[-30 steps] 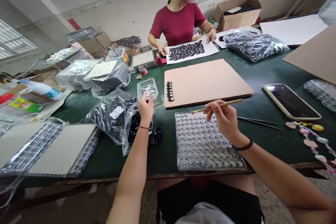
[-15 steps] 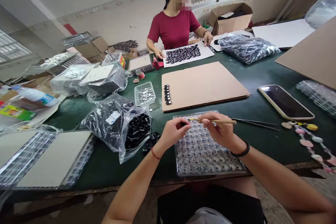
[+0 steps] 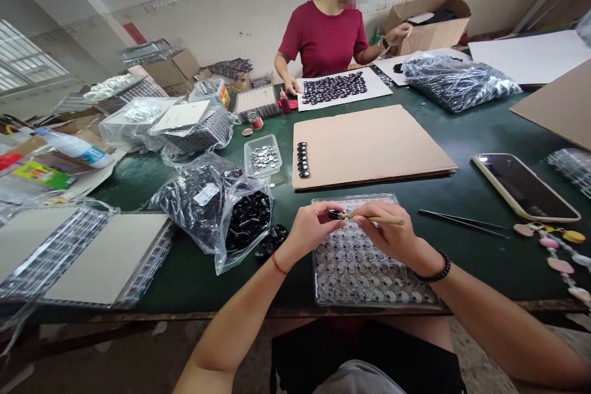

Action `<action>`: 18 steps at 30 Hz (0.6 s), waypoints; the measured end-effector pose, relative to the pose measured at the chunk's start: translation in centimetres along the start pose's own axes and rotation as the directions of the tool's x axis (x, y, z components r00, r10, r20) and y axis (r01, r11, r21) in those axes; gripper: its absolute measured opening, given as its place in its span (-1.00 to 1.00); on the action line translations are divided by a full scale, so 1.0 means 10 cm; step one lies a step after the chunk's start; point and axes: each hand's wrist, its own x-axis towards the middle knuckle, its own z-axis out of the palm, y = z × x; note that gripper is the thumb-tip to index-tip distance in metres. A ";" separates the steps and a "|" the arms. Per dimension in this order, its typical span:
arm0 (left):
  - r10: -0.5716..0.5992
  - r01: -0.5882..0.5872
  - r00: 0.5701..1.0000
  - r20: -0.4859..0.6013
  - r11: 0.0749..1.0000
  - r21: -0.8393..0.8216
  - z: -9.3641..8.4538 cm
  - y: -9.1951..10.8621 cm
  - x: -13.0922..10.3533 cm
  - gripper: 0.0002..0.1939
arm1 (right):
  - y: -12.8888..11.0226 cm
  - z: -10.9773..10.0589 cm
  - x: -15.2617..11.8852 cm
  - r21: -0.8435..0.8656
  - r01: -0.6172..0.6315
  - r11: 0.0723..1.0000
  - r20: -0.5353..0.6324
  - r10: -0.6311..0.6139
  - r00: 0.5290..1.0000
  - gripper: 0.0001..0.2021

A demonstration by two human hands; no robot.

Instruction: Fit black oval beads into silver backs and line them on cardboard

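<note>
Stick (image 3: 376, 220), thin, light and stiff, lay pinched mid-shaft in my right hand (image 3: 392, 235) above the tray (image 3: 369, 271); my left hand (image 3: 310, 229) gripped a small, slippery bead (image 3: 333, 215) at its tip.

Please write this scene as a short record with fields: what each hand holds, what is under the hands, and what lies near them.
Left hand: pinches a small dark oval bead.
Right hand: holds a thin wooden stick, its tip at the bead.
Under the hands: clear plastic tray of round cells.
Left of tray: open clear plastic bag of black beads.
Behind tray: brown cardboard sheet with a column of dark beads.
Right: metal tweezers, black smartphone.
</note>
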 end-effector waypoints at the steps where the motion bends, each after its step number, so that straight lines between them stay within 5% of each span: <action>1: 0.004 -0.004 1.000 0.000 1.000 0.010 0.00 0.00 0.00 -0.66 | 0.00 0.00 0.00 -0.003 0.004 1.000 0.007 -0.004 1.000 -0.92; 18: 0.011 -0.011 1.000 -0.005 1.000 0.005 0.00 0.00 0.00 -0.65 | 0.02 0.00 -0.01 0.049 -0.017 0.999 -0.032 0.019 0.999 -0.91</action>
